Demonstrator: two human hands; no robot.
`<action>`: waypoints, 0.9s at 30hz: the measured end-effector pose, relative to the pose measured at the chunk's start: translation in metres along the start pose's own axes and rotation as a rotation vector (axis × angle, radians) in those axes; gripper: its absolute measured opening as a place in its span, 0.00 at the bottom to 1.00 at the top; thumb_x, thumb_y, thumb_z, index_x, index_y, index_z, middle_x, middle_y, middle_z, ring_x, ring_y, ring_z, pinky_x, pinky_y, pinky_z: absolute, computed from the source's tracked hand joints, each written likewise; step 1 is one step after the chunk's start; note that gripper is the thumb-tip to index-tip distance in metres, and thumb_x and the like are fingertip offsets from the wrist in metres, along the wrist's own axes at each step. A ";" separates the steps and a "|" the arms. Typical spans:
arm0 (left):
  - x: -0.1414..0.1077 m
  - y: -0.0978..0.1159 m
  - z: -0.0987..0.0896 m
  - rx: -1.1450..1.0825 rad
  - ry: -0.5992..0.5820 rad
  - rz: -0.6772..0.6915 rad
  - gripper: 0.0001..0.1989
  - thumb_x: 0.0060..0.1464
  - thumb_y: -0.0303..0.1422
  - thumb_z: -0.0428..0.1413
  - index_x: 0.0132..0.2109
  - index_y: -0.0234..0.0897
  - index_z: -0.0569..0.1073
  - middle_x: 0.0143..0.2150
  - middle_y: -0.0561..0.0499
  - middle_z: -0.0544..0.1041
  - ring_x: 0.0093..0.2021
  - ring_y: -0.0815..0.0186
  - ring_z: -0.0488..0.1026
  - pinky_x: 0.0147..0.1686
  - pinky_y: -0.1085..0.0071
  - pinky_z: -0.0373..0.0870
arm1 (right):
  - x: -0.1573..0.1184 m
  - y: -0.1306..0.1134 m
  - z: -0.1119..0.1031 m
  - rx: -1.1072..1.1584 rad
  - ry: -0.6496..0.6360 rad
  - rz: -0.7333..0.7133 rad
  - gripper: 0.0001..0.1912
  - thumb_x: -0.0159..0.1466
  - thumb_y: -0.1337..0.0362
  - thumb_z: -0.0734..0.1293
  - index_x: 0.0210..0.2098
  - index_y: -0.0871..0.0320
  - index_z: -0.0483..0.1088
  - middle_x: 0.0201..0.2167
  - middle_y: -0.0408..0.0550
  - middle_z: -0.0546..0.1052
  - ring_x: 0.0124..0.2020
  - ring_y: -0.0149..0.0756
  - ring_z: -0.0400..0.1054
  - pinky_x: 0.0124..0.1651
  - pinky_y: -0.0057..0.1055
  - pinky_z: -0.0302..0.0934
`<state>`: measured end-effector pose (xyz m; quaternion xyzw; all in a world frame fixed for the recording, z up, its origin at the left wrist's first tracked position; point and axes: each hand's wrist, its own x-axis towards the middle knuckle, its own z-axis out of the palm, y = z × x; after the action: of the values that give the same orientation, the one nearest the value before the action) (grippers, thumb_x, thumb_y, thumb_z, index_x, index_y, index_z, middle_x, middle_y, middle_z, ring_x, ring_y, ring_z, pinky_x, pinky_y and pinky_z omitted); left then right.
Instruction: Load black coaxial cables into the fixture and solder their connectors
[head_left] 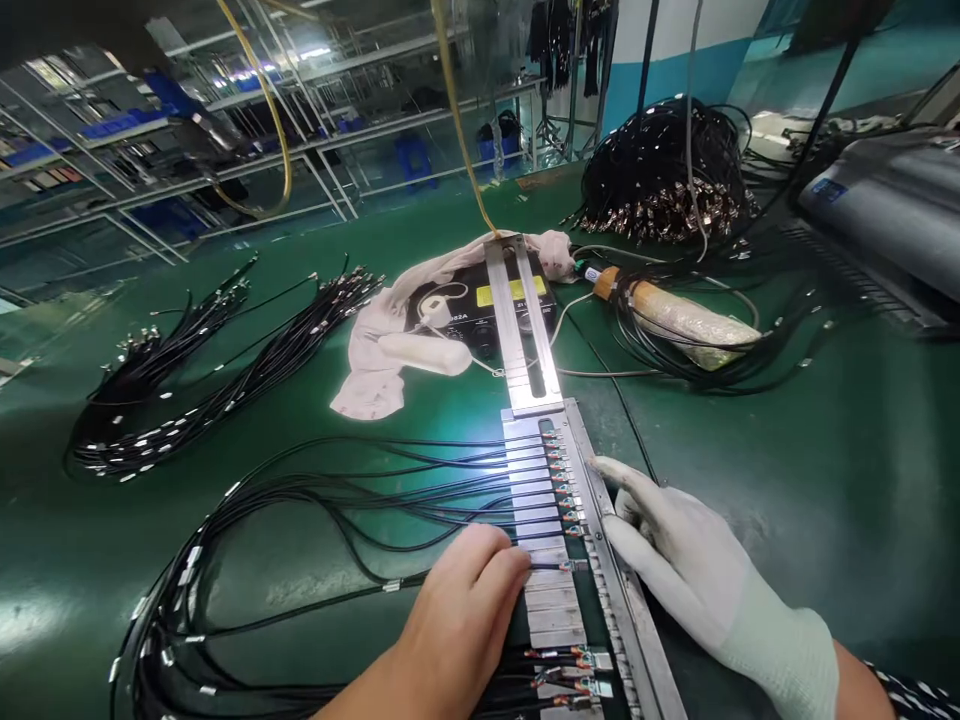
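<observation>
My bare left hand (pixel 466 605) pinches a thin black cable (pixel 551 567) close to its small metal-tipped connector, over the slotted metal fixture (pixel 555 625). In the slots above it lie several black cables (pixel 442 497), side by side, their orange-and-silver ends (pixel 561 475) lined up against a long metal rail (pixel 592 500). My right hand (pixel 694 565), in a white glove, rests its fingertips on that rail's right side, thumb and forefinger apart, holding nothing visible. More cable ends (pixel 589 672) lie across the fixture's lower part, partly behind my left hand.
Black cable bundles (pixel 247 375) lie on the green table (pixel 810 500) at left. Behind the fixture are a black box (pixel 480 310) with a pale cloth (pixel 367 375), a plastic-wrapped tool (pixel 690 320) and a cable heap (pixel 667 170). A grey machine (pixel 892 190) stands far right.
</observation>
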<state>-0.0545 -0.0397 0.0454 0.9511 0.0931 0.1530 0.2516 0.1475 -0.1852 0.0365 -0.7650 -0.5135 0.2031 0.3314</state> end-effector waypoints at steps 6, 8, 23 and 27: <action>0.018 -0.001 0.004 0.089 -0.055 0.068 0.09 0.64 0.24 0.46 0.47 0.34 0.68 0.36 0.47 0.68 0.35 0.66 0.64 0.33 0.72 0.65 | 0.000 0.001 0.001 -0.008 0.037 0.005 0.22 0.71 0.57 0.55 0.63 0.49 0.51 0.35 0.42 0.73 0.36 0.35 0.69 0.41 0.36 0.61; 0.019 -0.001 0.003 0.136 -0.054 0.108 0.10 0.65 0.24 0.45 0.48 0.33 0.69 0.36 0.46 0.67 0.35 0.66 0.63 0.32 0.72 0.64 | 0.001 0.000 0.000 -0.009 0.043 0.008 0.22 0.71 0.56 0.55 0.63 0.48 0.51 0.35 0.42 0.73 0.36 0.36 0.69 0.41 0.36 0.61; 0.015 -0.009 -0.006 0.093 -0.164 0.268 0.14 0.66 0.24 0.43 0.55 0.25 0.65 0.44 0.40 0.68 0.42 0.62 0.62 0.41 0.66 0.65 | 0.005 -0.001 0.000 -0.023 0.060 0.003 0.21 0.69 0.59 0.57 0.61 0.50 0.56 0.32 0.40 0.74 0.33 0.34 0.70 0.39 0.34 0.61; 0.018 -0.010 -0.008 0.048 -0.192 0.261 0.14 0.65 0.22 0.44 0.56 0.25 0.65 0.44 0.40 0.67 0.42 0.63 0.62 0.41 0.67 0.65 | 0.005 0.000 0.001 -0.054 0.076 -0.007 0.21 0.69 0.59 0.57 0.61 0.50 0.56 0.33 0.40 0.74 0.34 0.34 0.70 0.39 0.34 0.61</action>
<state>-0.0415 -0.0234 0.0511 0.9711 -0.0519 0.0906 0.2144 0.1489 -0.1806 0.0355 -0.7788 -0.5087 0.1588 0.3308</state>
